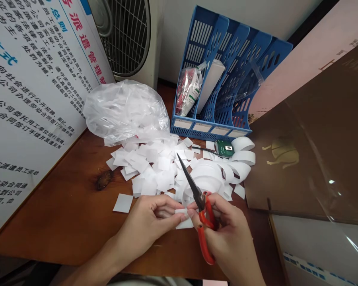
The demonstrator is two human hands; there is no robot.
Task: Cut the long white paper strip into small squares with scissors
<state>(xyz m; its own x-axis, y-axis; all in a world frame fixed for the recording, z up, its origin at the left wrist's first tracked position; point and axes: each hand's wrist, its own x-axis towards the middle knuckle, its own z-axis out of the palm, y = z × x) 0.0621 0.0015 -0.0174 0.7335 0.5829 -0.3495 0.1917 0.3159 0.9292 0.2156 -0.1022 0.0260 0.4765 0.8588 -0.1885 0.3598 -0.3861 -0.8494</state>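
Pinch on the left, wrapped grip on the right

The left hand (146, 222) is closed in a thumb-and-finger pinch on a white piece (183, 225), just in from the near edge of the wooden table (77, 226). The right hand (228, 230) curls round the handles of the orange-handled scissors (200, 199), blades together and pointing towards the far edge; its thumb and forefinger tips lie at the piece's right side, though whether they pinch it cannot be told. Beyond, loose white squares (158, 171) cover the table's middle, with coiled white strip (207, 175) towards the right edge
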